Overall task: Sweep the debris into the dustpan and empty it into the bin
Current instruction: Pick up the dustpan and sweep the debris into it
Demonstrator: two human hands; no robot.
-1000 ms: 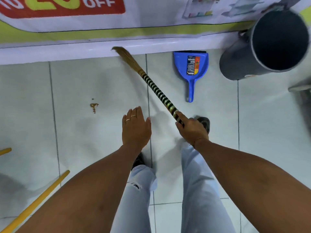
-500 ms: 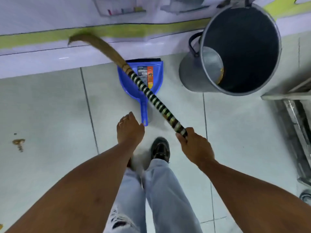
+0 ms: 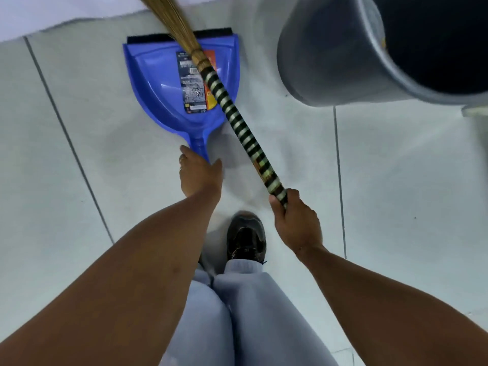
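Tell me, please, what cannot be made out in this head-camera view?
- Blue plastic dustpan handle end: covered by the left hand, so its grip is unclear.
- Straw broom with striped handle: bristle tips cut off by the top edge.
- Grey plastic bin: interior too dark; right side cropped.
- Debris: none visible in view.

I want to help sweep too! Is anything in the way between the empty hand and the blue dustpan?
Nothing visible is. The left hand is right at the dustpan handle, fingers over it; whether it grips yet is unclear. The broom, held in the right hand, crosses above the pan's right side, not over the handle.
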